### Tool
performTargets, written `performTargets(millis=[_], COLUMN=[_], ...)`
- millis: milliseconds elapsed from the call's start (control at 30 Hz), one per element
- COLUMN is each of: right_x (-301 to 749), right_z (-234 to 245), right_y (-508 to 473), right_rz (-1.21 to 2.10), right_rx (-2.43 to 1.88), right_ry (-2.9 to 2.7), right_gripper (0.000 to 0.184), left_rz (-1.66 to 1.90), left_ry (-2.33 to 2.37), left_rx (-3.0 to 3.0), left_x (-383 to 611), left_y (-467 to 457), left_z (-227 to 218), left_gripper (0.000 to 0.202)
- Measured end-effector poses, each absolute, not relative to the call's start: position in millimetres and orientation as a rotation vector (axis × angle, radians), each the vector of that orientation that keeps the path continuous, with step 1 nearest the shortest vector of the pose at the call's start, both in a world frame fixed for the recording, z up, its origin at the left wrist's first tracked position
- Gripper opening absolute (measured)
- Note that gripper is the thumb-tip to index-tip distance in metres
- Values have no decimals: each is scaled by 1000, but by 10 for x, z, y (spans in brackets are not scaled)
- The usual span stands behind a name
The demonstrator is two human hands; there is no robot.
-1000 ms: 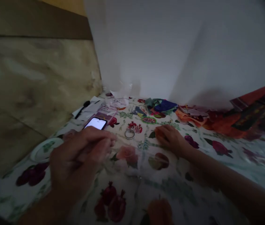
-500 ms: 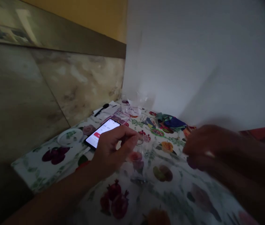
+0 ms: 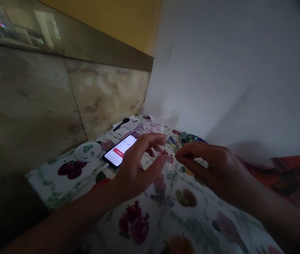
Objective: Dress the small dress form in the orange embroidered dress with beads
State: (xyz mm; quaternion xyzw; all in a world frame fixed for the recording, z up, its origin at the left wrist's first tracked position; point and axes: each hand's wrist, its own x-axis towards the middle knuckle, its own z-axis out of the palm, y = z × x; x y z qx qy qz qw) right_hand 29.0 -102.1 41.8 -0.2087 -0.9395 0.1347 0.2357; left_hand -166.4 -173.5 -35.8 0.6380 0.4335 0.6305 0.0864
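My left hand is over the middle of the table, thumb and fingers parted in a curve with nothing visible between them. A clear, see-through object, its kind too faint to tell, shows just right of the left thumb. My right hand faces it from the right. Its fingertips are pinched together; anything between them is too small to make out. Behind my left hand lies a phone with a lit screen showing a timer and a red button.
The table has a fruit-and-flower tablecloth. A white-rimmed round lid lies left of the phone. Papers, a black spoon and clear plastic sit toward the corner. Crumpled coloured cloth lies by the white wall.
My right hand has moved left, closer to my left hand. My left thumb and fingers have spread from a near pinch. The view has shifted slightly, moving the scene rightward.
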Motion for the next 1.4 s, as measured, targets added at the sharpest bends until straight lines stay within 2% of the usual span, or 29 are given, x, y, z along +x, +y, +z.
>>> performTargets(millis=[167, 267, 800, 1067, 1233, 1400], right_x=[248, 256, 225, 225, 209, 214], right_z=[434, 435, 440, 495, 570, 624], right_y=[-944, -910, -844, -832, -836, -811], right_rz=[406, 403, 248, 299, 233, 93], right_rx=[-563, -561, -533, -557, -573, -622], right_ry=[-2585, -2601, -2704, -2703, -2795, -2876], right_gripper=[14, 12, 15, 17, 17, 15], left_rz=[1734, 1628, 1595, 1586, 1591, 1534], left_ry=[1384, 1473, 1711, 1697, 1607, 1589], left_rx=[2562, 2706, 2838, 2964, 3080, 2928], left_x=[-1685, -1682, -1712, -1751, -1800, -1800], left_y=[-1741, -1687, -1588, -1562, -1454, -1483], left_z=[-352, -405, -399, -407, -479, -499], left_gripper=[32, 37, 11, 34, 29, 22])
